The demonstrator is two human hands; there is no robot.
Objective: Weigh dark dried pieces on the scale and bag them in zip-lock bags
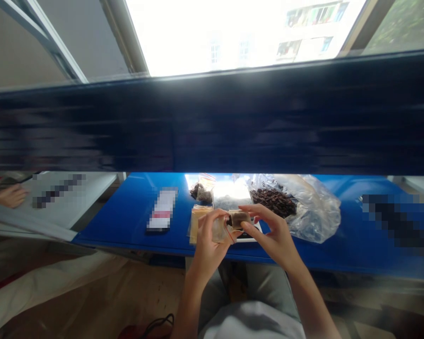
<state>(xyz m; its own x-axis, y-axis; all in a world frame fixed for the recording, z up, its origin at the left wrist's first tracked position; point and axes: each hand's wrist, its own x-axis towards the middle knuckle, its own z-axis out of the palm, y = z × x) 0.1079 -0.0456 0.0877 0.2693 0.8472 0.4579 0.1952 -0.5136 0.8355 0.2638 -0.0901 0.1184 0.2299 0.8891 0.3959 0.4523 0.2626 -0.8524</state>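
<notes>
My left hand [209, 248] is closed around a small clear zip bag [219, 230] with a red line along its mouth. The fingers of my right hand [277, 238] pinch a small greyish-brown pouch [240, 217] at the bag's mouth. Something dark shows at the pouch's left end; whether the pouch is partly inside the bag is hard to tell. Both hands are above the front of a white scale [248, 239], whose top is washed out by glare. Just left of it lies a stack of yellowish packets [197, 221].
Dark brown chips [273, 201] lie in a large clear plastic bag [320, 212] on the blue table [120, 207]. Small filled bags [203, 194] stand behind the packets. A blurred-out white object [162, 209] lies left. A blue shelf [212, 127] crosses above; another person's hand [10, 195] shows far left.
</notes>
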